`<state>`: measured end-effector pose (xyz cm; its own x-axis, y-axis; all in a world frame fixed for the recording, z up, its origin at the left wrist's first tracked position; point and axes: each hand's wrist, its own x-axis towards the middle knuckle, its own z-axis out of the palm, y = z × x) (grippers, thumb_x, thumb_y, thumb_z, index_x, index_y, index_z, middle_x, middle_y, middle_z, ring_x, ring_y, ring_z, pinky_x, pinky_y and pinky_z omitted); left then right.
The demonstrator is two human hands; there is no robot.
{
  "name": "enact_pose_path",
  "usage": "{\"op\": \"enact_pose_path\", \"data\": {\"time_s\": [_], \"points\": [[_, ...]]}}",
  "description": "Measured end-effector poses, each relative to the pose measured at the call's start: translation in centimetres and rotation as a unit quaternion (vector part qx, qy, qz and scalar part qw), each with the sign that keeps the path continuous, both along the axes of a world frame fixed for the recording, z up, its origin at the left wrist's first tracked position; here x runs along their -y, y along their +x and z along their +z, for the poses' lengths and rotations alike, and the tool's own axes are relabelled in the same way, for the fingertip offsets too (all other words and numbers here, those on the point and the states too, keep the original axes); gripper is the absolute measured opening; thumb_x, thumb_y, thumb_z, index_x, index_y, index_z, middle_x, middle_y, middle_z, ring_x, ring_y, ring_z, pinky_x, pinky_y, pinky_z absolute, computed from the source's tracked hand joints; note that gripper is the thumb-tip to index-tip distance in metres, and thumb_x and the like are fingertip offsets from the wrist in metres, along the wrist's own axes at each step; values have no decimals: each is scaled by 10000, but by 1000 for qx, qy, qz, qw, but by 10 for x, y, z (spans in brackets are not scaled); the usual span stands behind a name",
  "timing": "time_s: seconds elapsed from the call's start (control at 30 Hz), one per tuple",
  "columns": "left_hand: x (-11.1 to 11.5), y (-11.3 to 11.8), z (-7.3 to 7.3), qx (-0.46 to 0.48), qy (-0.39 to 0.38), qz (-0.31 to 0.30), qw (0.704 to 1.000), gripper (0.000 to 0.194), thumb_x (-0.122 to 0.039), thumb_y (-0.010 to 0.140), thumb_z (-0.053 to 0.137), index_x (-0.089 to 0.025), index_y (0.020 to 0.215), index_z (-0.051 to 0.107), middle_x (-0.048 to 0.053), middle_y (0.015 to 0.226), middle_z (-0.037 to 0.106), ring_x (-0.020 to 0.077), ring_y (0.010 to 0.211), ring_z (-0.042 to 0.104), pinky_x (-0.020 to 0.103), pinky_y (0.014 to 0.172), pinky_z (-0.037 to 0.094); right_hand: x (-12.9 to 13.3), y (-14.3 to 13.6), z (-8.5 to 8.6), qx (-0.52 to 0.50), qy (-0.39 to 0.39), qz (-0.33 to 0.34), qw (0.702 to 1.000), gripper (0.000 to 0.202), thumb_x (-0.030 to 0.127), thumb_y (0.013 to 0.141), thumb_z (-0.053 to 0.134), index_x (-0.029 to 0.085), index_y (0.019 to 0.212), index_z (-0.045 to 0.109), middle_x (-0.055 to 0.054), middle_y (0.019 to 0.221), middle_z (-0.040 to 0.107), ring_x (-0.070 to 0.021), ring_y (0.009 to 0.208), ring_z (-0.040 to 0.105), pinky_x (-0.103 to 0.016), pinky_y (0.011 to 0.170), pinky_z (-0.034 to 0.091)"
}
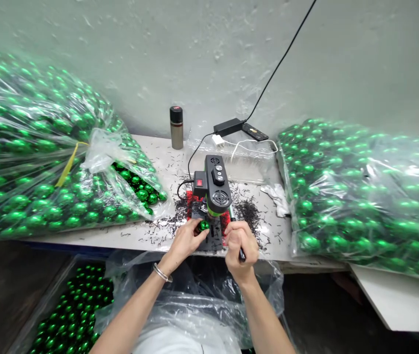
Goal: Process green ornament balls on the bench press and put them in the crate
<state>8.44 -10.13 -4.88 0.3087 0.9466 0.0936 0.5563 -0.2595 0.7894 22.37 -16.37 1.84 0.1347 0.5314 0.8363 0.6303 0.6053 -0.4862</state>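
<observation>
head camera: near the front edge of the white surface [113, 238], a left hand [186, 241] is pinching a glossy green bauble [204, 225] beneath the head of a black tabletop press [219, 185], apparently steadying its slick, round form, while a right hand [243, 245] is gripping the slim lever [232, 213], likely for leverage. curly black scraps [248, 211] are littering the surface around the press; crinkled clear plastic bags [98, 152], bulging with more baubles [143, 192], are crowding the left and right ends.

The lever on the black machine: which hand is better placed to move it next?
Probably the right hand, which is wrapped around the lever. The left hand looks occupied, holding a green ball by the machine.
</observation>
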Motion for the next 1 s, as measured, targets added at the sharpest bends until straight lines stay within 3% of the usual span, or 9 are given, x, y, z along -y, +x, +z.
{"op": "enact_pose_path", "data": {"time_s": [0.2,0.47,0.63,0.8,1.0], "points": [[-3,3,6,-79,33,-13,996,303,-329,852,618,-138,1069,710,99,901,701,239,767,674,326,719,525,0,0,0,4,-2,2,1000,253,52,905,435,208,707,459,10,678,512,-117,657,536,-255,581,434],[-5,-5,7,-74,11,-68,995,305,-336,856,604,-143,1065,715,76,853,692,213,727,646,309,700,506,0,1,-4,5,10,-1,1000,247,52,901,431,208,712,462,8,671,512,-124,651,530,-261,585,433],[-9,0,10,-71,-15,-56,996,380,-378,879,582,-136,1152,689,86,936,688,212,783,652,316,757,510,0,1,-6,3,8,0,1000,234,66,905,436,206,721,473,4,677,518,-126,643,529,-267,580,431],[-12,2,6,-72,-21,-54,996,366,-381,896,573,-140,1148,685,104,1044,697,238,901,666,339,824,515,0,1,-4,8,2,-1,1000,230,73,911,432,207,727,464,-2,710,522,-117,642,518,-263,580,425],[-11,1,-5,-72,34,-66,995,357,-398,906,583,-158,1155,674,103,1097,688,252,980,670,352,875,522,1,0,-3,-1,-5,-8,1000,236,59,903,434,205,719,460,2,712,519,-109,636,513,-259,582,421]]}}
